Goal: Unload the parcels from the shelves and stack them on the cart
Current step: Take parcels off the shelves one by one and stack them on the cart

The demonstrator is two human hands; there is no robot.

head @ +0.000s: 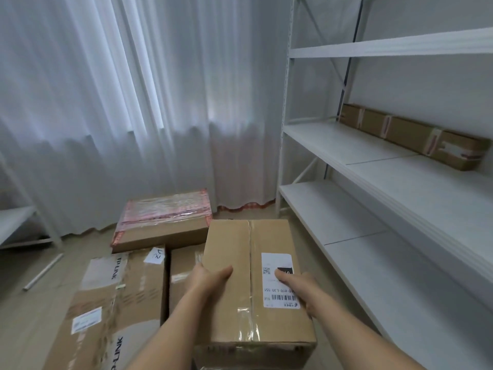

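Beside the white shelves (pixel 373 145), a person holds a brown box (pixel 253 284) over a pile of other parcels. The left hand (pixel 209 276) grips its left edge, thumb across the top, and the right hand (pixel 298 284) clasps the right side, thumb lying on the shipping label (pixel 278 281). The hands are apart, one on each flank, both clamped on the box.

The cart itself is hidden under the load, so I cannot tell where its edges run. To set this box down well, I would keep it level, lower it squarely onto the flat tops below, and line its edges up with the stack before letting go, so nothing overhangs.

Below and to the left lies a large carton (pixel 117 303) marked TP-LINK. Behind it sits a flat parcel wrapped in pink tape (pixel 162 220), and a smaller box (pixel 184 273) shows between them. One long narrow parcel (pixel 410 134) is still on the middle shelf by the wall, well apart from the pile. A white rod (pixel 44 272) lies on the floor to the left, something to trip on.
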